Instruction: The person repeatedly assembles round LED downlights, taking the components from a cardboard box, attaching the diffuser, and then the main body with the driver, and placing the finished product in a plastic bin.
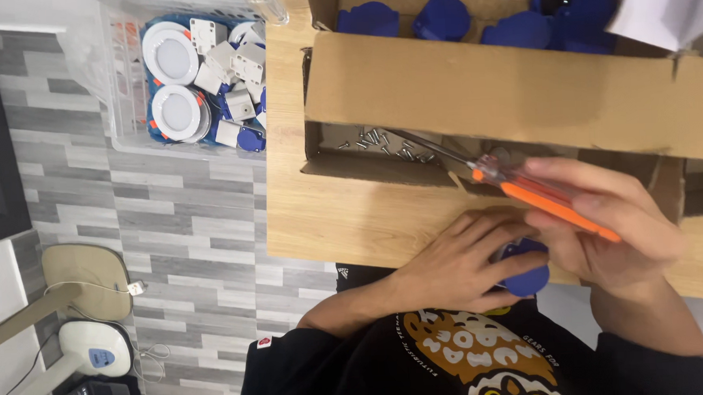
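Note:
My left hand [457,260] is closed over a round blue plastic part [525,275] at the front edge of the wooden table [328,214]. An orange-handled screwdriver [541,201] lies in my right hand [617,221]; its thin metal shaft points up and left into an open cardboard box [489,97]. Several loose screws [377,141] lie on the floor of that box near the shaft's tip. More blue round parts [442,18] sit in a second cardboard box behind it.
A clear plastic bin [125,81] on the floor at the left holds white round lamps [170,51] and several white and blue parts. A fan base [86,280] and a handheld scanner [96,348] sit on the grey tiled floor, lower left. White paper [667,6] overhangs the top right.

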